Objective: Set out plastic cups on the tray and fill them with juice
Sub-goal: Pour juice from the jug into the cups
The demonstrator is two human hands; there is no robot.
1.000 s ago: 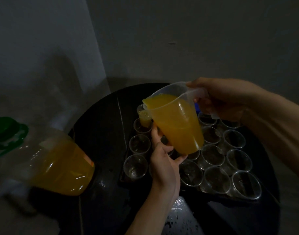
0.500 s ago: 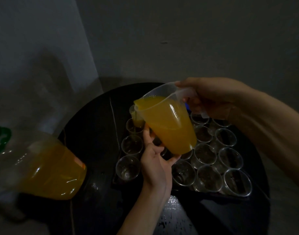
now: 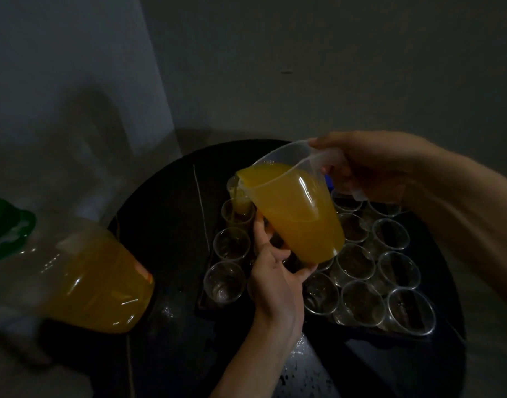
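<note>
A clear plastic jug [image 3: 295, 208] full of orange juice is tilted to the left over the tray [image 3: 202, 300], which is dark and holds several clear plastic cups. My right hand [image 3: 373, 168] grips the jug's handle. My left hand [image 3: 275, 280] supports the jug from below with fingers spread against its base. A thin stream runs from the spout into the second cup [image 3: 236, 215] of the left column. The cup behind it [image 3: 241, 195] holds juice. The other cups, such as the front-left one [image 3: 225, 282], look empty.
A large plastic juice bottle [image 3: 83, 280] with a green cap [image 3: 5, 225] stands at the left on the round black table [image 3: 166, 219]. Wet drops glisten on the table's near side. A grey wall rises behind.
The jug has tipped further left and juice now streams from its spout into the second cup. Both hands keep their hold.
</note>
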